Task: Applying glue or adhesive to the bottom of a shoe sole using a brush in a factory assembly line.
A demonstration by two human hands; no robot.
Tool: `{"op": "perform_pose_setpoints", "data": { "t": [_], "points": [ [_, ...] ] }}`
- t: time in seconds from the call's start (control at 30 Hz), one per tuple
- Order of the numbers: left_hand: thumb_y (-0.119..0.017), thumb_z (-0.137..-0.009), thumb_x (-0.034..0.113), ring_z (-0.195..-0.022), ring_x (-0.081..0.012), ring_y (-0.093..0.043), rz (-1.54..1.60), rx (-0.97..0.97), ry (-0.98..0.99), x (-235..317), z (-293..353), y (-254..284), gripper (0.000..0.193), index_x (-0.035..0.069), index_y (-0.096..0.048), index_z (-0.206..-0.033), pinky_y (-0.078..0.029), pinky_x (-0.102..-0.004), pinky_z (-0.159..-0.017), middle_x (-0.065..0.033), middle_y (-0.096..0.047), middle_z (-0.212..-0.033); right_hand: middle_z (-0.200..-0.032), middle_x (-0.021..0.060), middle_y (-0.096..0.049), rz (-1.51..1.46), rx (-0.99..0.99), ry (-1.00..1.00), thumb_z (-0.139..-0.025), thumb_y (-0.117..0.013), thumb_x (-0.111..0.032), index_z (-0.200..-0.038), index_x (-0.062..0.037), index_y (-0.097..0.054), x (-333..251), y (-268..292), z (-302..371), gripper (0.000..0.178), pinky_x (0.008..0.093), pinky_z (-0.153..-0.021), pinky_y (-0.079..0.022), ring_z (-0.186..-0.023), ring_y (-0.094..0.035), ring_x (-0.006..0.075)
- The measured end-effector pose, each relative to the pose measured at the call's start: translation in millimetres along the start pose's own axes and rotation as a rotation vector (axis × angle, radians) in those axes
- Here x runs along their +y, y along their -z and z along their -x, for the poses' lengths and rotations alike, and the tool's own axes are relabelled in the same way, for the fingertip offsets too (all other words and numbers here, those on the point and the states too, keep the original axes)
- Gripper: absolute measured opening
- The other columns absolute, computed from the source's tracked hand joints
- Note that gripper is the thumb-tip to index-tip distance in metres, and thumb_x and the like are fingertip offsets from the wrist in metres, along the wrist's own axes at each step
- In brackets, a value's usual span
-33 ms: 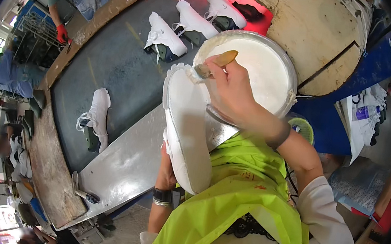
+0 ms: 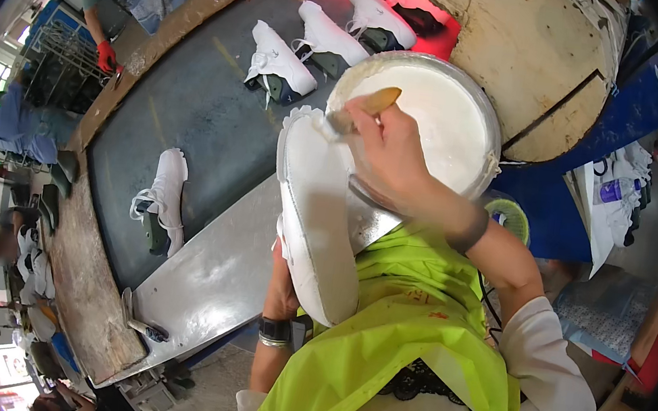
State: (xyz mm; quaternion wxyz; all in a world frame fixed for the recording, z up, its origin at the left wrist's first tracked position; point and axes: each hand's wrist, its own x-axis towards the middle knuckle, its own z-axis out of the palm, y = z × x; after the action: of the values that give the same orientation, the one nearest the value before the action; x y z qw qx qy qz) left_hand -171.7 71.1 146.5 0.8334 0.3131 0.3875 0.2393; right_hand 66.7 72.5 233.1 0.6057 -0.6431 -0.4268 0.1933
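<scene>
My left hand (image 2: 281, 288) grips a white shoe (image 2: 319, 225) from its far side, partly hidden behind it. The shoe's pale underside is turned up toward me. Pinched in my right hand (image 2: 401, 155) is a brush (image 2: 380, 99) with a short yellow-brown handle. Its bristles, somewhat blurred, touch the far end of the shoe's underside by the scalloped edge. Just behind my right hand stands a big round basin (image 2: 473, 84) filled with thick white liquid (image 2: 445, 113), its near left wall crusted with white.
A dark conveyor belt (image 2: 216, 124) carries several white shoes (image 2: 280, 62), with another shoe (image 2: 165, 199) lying alone to the left. A hammer (image 2: 141, 322) rests on the metal ledge (image 2: 208, 301). Across the belt, a person in a red glove (image 2: 106, 57) stands by the wooden edge.
</scene>
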Motion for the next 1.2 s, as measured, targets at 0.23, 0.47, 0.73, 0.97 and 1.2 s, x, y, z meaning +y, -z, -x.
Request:
{"op": "perform_pose_setpoints", "data": {
  "t": [0.23,0.47,0.73,0.97,1.2],
  "points": [
    [-0.034,-0.099,0.041,-0.092,-0.0190,-0.063,0.168,0.104,0.044,5,1,-9,0.047,0.005,-0.047,-0.126,-0.055,-0.0329,-0.078,-0.0075,-0.062,-0.110,-0.085,0.0142,-0.066,-0.324,-0.152,-0.148,-0.092,-0.054,-0.024,-0.098,0.0068,-0.058,-29,-8,29,0.031,0.0290,-0.065,-0.051,-0.072,-0.065,0.0178],
    [-0.030,-0.099,0.049,-0.118,-0.0252,-0.052,0.049,-0.114,-0.062,-1,13,4,0.062,0.004,-0.031,-0.141,-0.045,-0.0375,-0.099,-0.0135,-0.048,-0.135,-0.070,0.0177,-0.063,-0.108,0.085,-0.023,-0.089,-0.057,-0.016,-0.088,0.0083,-0.059,-10,-19,-26,0.025,0.0336,-0.057,-0.046,-0.060,-0.061,0.0232],
    [-0.030,-0.097,0.054,-0.117,-0.0260,-0.053,0.064,-0.046,0.013,3,18,13,0.065,0.006,-0.031,-0.142,-0.046,-0.0393,-0.097,-0.0136,-0.048,-0.134,-0.081,0.0112,-0.063,-0.199,-0.170,0.006,-0.093,-0.053,-0.018,-0.096,0.0058,-0.060,-38,-12,27,0.025,0.0295,-0.065,-0.048,-0.071,-0.060,0.0153],
    [-0.032,-0.098,0.050,-0.111,-0.0254,-0.057,0.171,-0.027,-0.032,11,23,8,0.060,0.005,-0.036,-0.138,-0.051,-0.0390,-0.091,-0.0124,-0.052,-0.129,-0.082,0.0148,-0.066,-0.023,-0.007,0.008,-0.092,-0.054,-0.021,-0.100,0.0056,-0.061,-14,-10,-14,0.028,0.0283,-0.065,-0.050,-0.070,-0.063,0.0198],
    [-0.033,-0.099,0.046,-0.108,-0.0247,-0.059,0.135,0.048,-0.057,16,30,15,0.056,0.005,-0.037,-0.136,-0.052,-0.0396,-0.089,-0.0122,-0.054,-0.126,-0.077,0.0180,-0.062,-0.096,-0.104,-0.130,-0.092,-0.053,-0.021,-0.093,0.0063,-0.058,-14,2,58,0.028,0.0345,-0.064,-0.048,-0.068,-0.063,0.0291]
  ]
}}
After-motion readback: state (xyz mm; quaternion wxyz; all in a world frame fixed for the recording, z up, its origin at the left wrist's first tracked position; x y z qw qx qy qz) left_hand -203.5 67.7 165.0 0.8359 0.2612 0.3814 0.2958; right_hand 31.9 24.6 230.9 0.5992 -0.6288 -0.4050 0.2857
